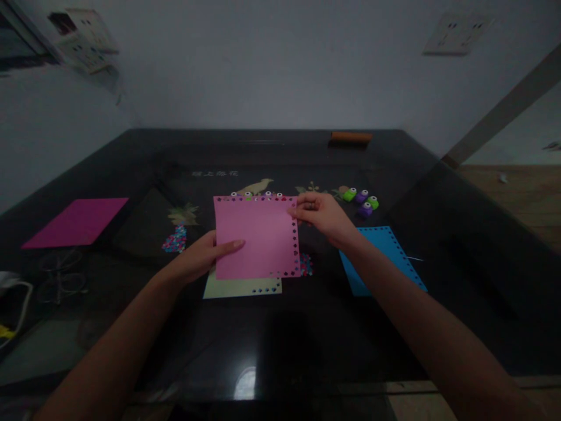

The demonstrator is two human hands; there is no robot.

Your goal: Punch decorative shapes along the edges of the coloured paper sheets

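A pink sheet (258, 234) with small shapes punched along its top, right and part of its bottom edge is held up over the table. My left hand (201, 254) pinches its left side, thumb on the front. My right hand (319, 213) grips the upper right corner between thumb and fingers. Behind and below it, a pale green sheet (236, 287) with punched shapes near its lower right corner lies on the table, partly covered. Several small colourful punches with eyes (248, 195) show just above the pink sheet's top edge.
Green and purple punches (366, 207) and a punched blue sheet (381, 254) are at the right. A magenta sheet (79, 222), clear glasses (61, 278) and a confetti pile (176, 240) are at the left. More confetti (306, 265) lies centrally. An orange roll (350, 137) rests at the back.
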